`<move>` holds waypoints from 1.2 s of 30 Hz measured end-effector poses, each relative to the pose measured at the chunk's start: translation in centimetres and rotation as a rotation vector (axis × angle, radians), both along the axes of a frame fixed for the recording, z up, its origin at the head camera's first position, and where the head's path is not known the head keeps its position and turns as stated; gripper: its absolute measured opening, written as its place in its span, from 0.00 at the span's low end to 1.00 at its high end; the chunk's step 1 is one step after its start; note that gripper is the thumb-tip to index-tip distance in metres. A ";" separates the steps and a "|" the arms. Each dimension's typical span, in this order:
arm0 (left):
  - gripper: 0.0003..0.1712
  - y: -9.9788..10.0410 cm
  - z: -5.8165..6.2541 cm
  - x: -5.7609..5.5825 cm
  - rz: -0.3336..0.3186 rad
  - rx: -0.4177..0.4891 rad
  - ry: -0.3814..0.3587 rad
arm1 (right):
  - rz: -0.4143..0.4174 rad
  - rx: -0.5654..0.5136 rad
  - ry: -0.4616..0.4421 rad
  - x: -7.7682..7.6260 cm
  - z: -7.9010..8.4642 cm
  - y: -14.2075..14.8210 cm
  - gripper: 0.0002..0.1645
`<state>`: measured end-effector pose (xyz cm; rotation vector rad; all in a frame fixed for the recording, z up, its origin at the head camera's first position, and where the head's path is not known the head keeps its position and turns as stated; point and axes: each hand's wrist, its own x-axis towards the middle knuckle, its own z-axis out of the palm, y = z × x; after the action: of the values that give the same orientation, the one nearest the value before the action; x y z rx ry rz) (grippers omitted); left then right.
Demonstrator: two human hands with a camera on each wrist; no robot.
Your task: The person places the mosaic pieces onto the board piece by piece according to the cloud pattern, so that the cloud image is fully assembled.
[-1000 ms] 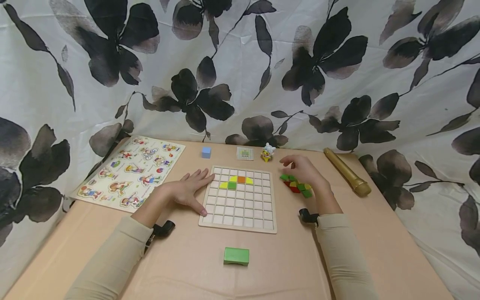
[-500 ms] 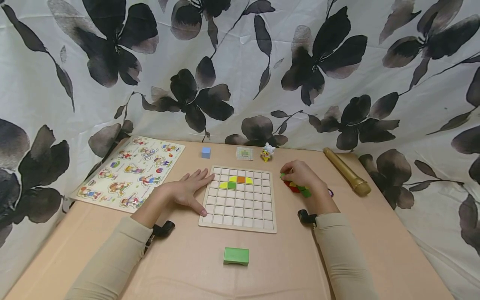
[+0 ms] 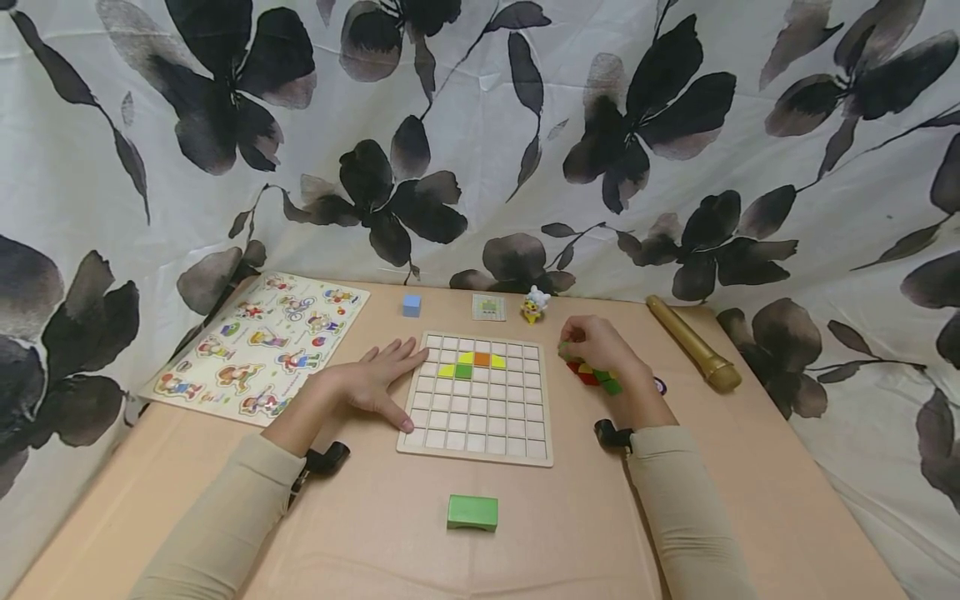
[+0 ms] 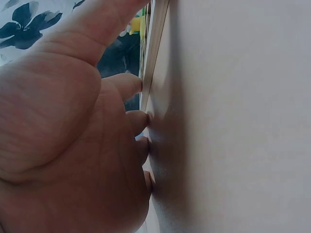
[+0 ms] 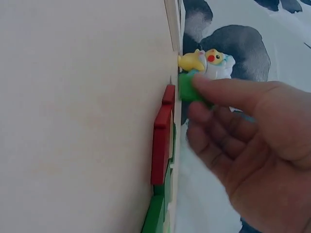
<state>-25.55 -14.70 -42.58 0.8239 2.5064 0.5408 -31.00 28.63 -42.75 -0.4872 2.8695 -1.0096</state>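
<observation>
Our right fingers (image 5: 199,112), apparently mid-pickup, pinch a green tile (image 5: 186,88) beside loose tiles (image 5: 161,155); spread left fingers (image 3: 407,363) touch the gridded board (image 3: 476,422); placing likely calls for carrying leftward.

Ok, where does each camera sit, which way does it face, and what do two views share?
Head: worn on the head, looking forward and down at the grid board; left hand, right hand and both sleeved forearms show.
Left wrist: on that wrist, looking along the left hand to the board's edge; only that hand shows.
Right wrist: on that wrist, looking along the table past red tiles; only the right hand shows, pinching a green tile.
Head and right wrist share the chick figurine.
</observation>
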 end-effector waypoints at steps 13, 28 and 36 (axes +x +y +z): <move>0.76 0.1 0.0 -0.1 0.002 -0.012 -0.003 | 0.099 -0.327 0.021 1.4 2.8 -4.1 0.18; 0.76 0.1 -0.2 -0.1 -0.002 -0.021 0.002 | 0.310 -0.188 0.010 2.3 0.7 -10.2 0.15; 0.75 0.1 -0.1 0.0 0.001 -0.010 0.001 | 0.354 -0.065 -0.030 2.8 -0.3 -11.3 0.16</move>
<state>-25.51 -14.56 -42.68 0.8195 2.5089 0.5281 -28.24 17.36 -43.10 -0.9347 2.5976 -1.0344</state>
